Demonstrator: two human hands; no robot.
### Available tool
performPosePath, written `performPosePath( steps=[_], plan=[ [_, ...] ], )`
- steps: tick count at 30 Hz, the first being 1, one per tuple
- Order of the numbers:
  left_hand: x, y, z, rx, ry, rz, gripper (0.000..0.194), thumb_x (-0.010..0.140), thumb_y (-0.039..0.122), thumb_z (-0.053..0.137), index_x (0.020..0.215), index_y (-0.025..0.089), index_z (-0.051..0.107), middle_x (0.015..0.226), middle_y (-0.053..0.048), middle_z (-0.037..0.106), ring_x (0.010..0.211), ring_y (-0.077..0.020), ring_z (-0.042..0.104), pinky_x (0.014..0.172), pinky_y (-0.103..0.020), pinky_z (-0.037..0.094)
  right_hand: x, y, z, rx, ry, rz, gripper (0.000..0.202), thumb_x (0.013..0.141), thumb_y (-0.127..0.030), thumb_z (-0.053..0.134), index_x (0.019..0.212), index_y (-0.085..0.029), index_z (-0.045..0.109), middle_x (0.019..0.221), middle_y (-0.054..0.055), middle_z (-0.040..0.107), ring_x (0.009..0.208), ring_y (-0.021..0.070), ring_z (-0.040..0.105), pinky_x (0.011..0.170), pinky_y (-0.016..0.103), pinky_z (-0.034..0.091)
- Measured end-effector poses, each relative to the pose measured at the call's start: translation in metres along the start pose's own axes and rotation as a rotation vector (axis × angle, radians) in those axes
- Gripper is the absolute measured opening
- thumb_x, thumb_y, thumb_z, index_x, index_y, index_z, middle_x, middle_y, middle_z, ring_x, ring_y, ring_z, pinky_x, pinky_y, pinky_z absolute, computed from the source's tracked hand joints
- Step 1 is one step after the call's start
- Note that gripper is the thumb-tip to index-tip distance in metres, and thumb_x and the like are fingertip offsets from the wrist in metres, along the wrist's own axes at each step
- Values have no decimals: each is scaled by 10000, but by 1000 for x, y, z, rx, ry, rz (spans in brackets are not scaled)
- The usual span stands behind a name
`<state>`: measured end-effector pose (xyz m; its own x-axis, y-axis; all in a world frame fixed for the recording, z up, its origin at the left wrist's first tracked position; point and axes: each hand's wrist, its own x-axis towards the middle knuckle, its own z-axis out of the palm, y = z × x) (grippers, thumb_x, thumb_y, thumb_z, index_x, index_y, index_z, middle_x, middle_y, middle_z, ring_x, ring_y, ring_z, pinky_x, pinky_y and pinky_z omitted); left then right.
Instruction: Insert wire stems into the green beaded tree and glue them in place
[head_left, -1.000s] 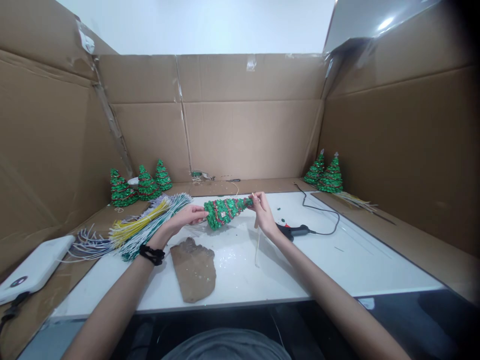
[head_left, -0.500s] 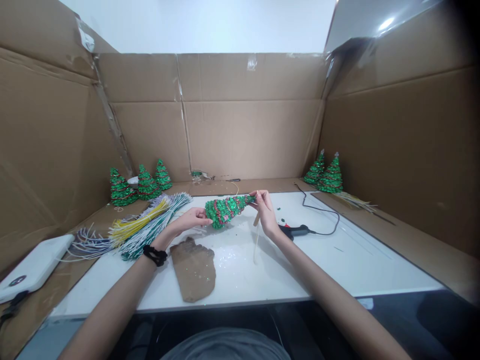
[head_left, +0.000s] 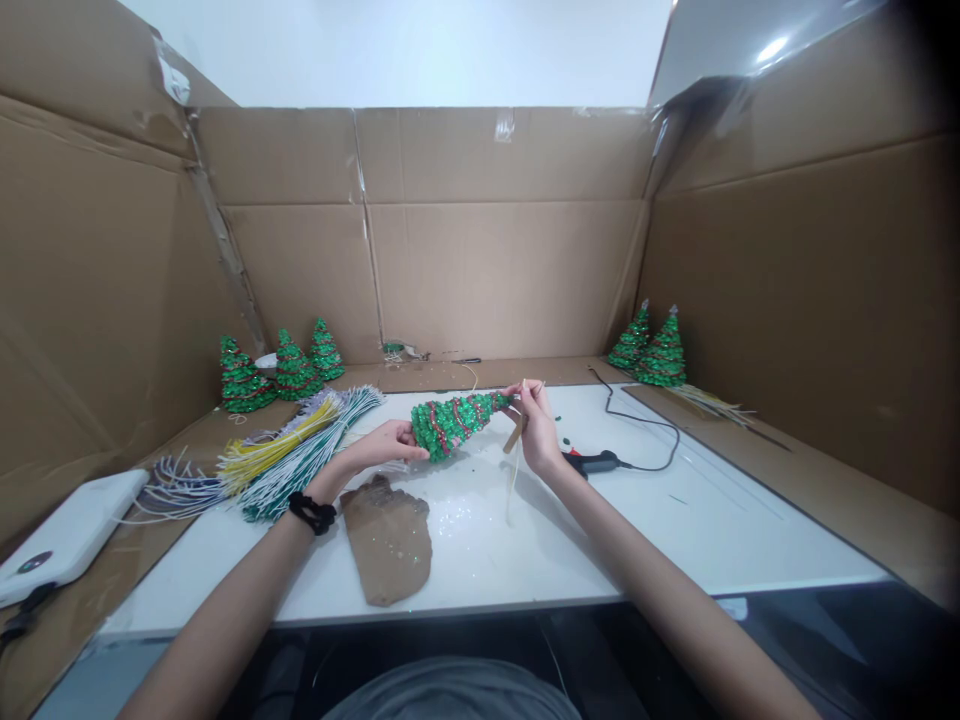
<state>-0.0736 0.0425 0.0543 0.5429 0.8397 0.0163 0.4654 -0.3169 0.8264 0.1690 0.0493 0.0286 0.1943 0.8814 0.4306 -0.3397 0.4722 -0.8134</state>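
Beyond torn cardboard [head_left: 386, 545] on a white tabletop [head_left: 712, 530], the left hand [head_left: 388, 443] clasps the base of a green tree [head_left: 456, 424] held sideways as the right hand [head_left: 537, 428] pinches a pale strand [head_left: 512, 482] at its tip, five more trees [head_left: 297, 369] farther back.

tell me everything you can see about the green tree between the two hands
The green tree is a cone of shiny, bead-like pieces in bumpy tiers, wound with a reddish garland. It is held tilted on its side above the white tabletop. Its wide base is in the left hand; its narrow tip points slightly upward to the right hand, whose fingers partly hide it, so contact there is unclear.
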Motion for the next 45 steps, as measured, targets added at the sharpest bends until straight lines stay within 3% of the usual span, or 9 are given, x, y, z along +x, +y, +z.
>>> performPosePath(
  steps=[3,8,21,31,40,45],
  plan=[
    [1,0,1,-42,-66,11,230,635,336,637,744,161,536,655,7,506,593,-117,436,548,-245,347,1,1,0,14,20,8,293,772,-503,562,765,-240,433,823,-9,550,841,160,559,770,321,484],
    [3,-5,3,-24,-44,7,257,633,369,651,723,167,521,627,11,501,589,-124,454,550,-247,363,2,0,-1,72,48,19,323,749,-508,588,744,-242,406,790,-11,533,913,180,553,735,308,486],
    [11,-20,7,100,28,-8,281,649,388,658,712,160,508,577,29,507,529,-117,454,493,-236,308,6,-1,-9,254,103,121,251,748,-412,595,731,-245,408,713,-33,529,878,193,587,672,327,486],
    [11,-16,16,-18,62,-40,351,622,307,671,891,155,503,668,25,510,591,-116,478,528,-234,356,5,-3,-11,394,79,166,175,746,-287,581,700,-231,422,702,-30,474,827,173,559,650,302,468],
    [22,-44,26,-104,57,14,486,595,289,708,1002,135,492,727,16,535,602,-107,484,529,-223,388,6,-6,-11,426,70,139,161,752,-285,579,697,-235,437,667,-44,494,785,162,566,681,304,463],
    [28,-57,33,-62,94,-11,407,614,348,703,899,125,517,605,30,515,538,-118,488,505,-235,379,5,-9,-10,453,25,93,138,770,-270,582,703,-231,467,664,-44,497,791,156,566,687,299,470]
  ],
)
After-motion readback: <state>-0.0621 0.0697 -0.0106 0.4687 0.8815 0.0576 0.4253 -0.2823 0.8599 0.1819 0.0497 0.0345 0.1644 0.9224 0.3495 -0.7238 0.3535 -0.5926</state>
